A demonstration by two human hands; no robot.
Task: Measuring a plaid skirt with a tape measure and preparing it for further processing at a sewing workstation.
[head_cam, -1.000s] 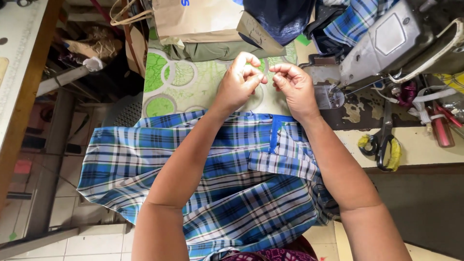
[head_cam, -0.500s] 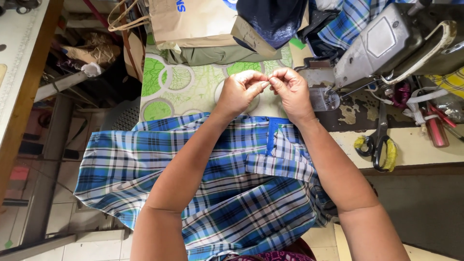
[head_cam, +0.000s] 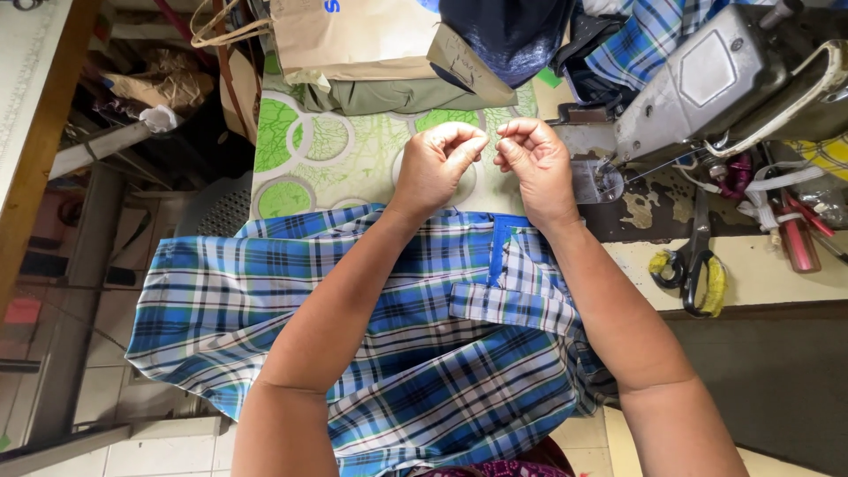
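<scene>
My left hand (head_cam: pixel 439 159) and my right hand (head_cam: pixel 533 155) are raised side by side over the table, fingertips pinched and nearly touching. They seem to pinch a fine thread between them, too thin to see well. Under my forearms lies a blue, white and green plaid fabric (head_cam: pixel 265 309), draped over the table edge and down onto my lap. A folded band of the same fabric (head_cam: pixel 517 305) sits by my right wrist.
A grey sewing machine (head_cam: pixel 707 79) stands at the right, close to my right hand. Yellow-handled scissors (head_cam: pixel 693 265) lie on the worn tabletop. A green-patterned cloth (head_cam: pixel 336 150) covers the table behind my hands, with a brown paper bag (head_cam: pixel 353 40) and dark cloth at the back.
Both hands have stayed pinched together and shifted slightly; the left fingers have curled closer to the right fingertips. The plaid fabric has not moved.
</scene>
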